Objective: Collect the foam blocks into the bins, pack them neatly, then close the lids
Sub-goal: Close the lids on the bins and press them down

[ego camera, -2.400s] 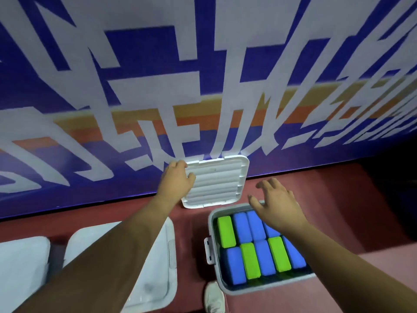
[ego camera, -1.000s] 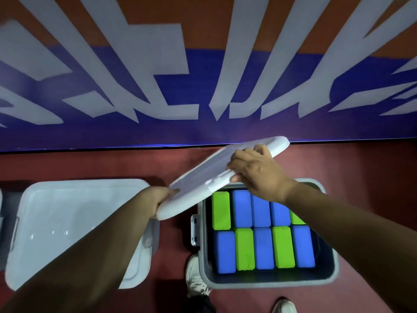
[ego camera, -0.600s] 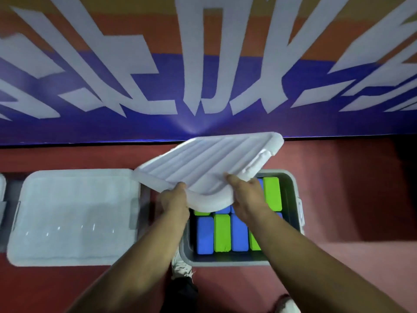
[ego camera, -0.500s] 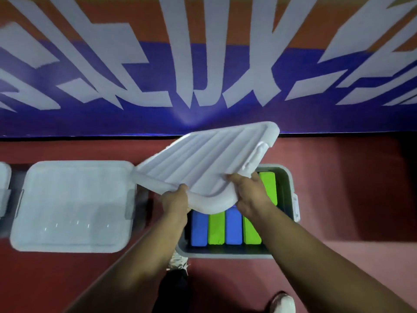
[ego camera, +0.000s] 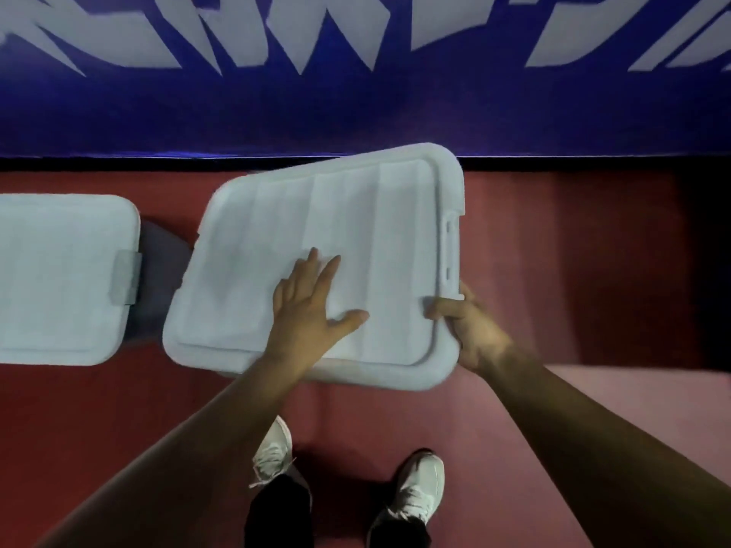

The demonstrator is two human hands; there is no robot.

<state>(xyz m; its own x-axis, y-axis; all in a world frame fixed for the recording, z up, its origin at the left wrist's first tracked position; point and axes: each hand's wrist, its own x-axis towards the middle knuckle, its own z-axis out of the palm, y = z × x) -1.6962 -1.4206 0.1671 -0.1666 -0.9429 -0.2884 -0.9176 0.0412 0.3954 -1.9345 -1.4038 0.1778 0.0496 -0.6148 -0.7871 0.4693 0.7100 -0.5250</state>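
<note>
At the far left a closed bin point(ego camera: 59, 278) is seen on the red floor point(ego camera: 593, 270), cut by the edge of the view. Its white cover is already fitted, and a grey clasp point(ego camera: 126, 276) is placed on the short side that faces right. Just beside it, in the middle of the view, a white ribbed lid point(ego camera: 356, 215) is held nearly flat and low above the floor. Its long axis is laid from left to right, a little turned, so that the right end points slightly away from the person and the left end lies nearer. The ribs are run across the short way. What lies beneath the lid is hidden by it. The left hand point(ego camera: 312, 306) is laid flat on the near middle of the lid, with the fingers straight and spread and the thumb stretched to the right. On the right short edge a slotted tab point(ego camera: 451, 251) is moulded. Just below this tab, the near right corner is gripped by the right hand point(ego camera: 470, 326), the thumb being pressed on top and the fingers curled under the rim. Below the lid two white shoes point(ego camera: 419, 480) are planted on the floor. Along the top a blue banner point(ego camera: 356, 104) is stretched. Only the lower parts of large white characters are shown on it, so the writing cannot be read. No brand or label can be made out on the lid or the bin.
</note>
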